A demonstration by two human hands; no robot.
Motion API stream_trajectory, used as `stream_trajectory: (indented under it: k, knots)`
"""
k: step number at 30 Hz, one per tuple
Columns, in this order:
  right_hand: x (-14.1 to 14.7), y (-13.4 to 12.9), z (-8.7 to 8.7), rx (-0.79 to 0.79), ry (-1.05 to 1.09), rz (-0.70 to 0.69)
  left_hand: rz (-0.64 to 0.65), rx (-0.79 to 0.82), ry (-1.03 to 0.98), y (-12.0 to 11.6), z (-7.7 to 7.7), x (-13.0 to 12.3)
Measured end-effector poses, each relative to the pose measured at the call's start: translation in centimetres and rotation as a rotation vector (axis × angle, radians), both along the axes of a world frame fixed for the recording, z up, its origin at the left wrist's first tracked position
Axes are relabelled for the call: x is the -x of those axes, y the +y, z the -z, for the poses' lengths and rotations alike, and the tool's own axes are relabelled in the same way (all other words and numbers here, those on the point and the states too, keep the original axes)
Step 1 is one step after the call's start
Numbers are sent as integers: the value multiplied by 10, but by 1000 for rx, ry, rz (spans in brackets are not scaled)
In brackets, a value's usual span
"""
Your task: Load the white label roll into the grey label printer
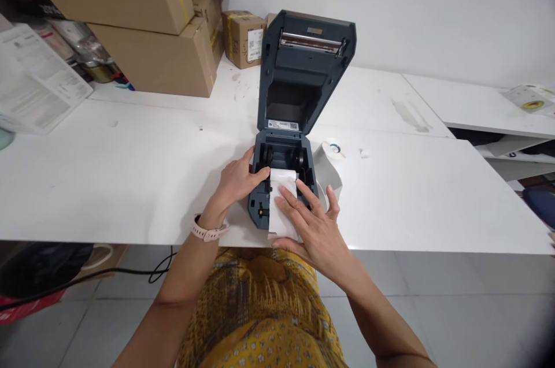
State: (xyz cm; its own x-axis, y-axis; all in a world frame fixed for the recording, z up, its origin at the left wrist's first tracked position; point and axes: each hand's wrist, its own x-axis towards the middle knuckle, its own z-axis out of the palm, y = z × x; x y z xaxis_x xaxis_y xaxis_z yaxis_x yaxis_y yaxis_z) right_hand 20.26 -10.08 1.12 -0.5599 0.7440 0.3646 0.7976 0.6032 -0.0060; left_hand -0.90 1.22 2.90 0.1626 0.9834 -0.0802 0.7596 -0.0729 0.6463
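Observation:
A dark blue-grey label printer [254,203] stands on the white table with its lid [299,70] raised. White label paper [281,206] comes off a small roll [282,174] inside and runs over the front edge. My left hand [237,180] grips the printer's left wall, its thumb reaching over the rim beside the roll. Flat on the paper lies my right hand [310,218], fingers spread, the thumb near the strip's lower end. Dark roll holders [299,157] show behind the roll. To the right of the printer, another label roll [332,151] has a loose strip hanging out, partly hidden by my right hand.
Cardboard boxes [160,59] are stacked at the back left, with a small taped box [243,38] beside them. Papers in a clear sleeve [39,79] lie at the far left. One more label roll [531,99] rests at far right. Black cables [160,270] hang below the table's front edge.

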Motion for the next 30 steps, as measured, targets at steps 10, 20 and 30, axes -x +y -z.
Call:
stream_trajectory:
  k: [10,20,30]
  knots:
    - [1,-1,0,-15,0,-4,24,0,-42,-2,3,1]
    - [-46,63,-52,-7,489,-59,-64,-74,-127,-14,9,2]
    - [-27,241,-141,203,1002,77,-63,-191,-419,-100,34,-18]
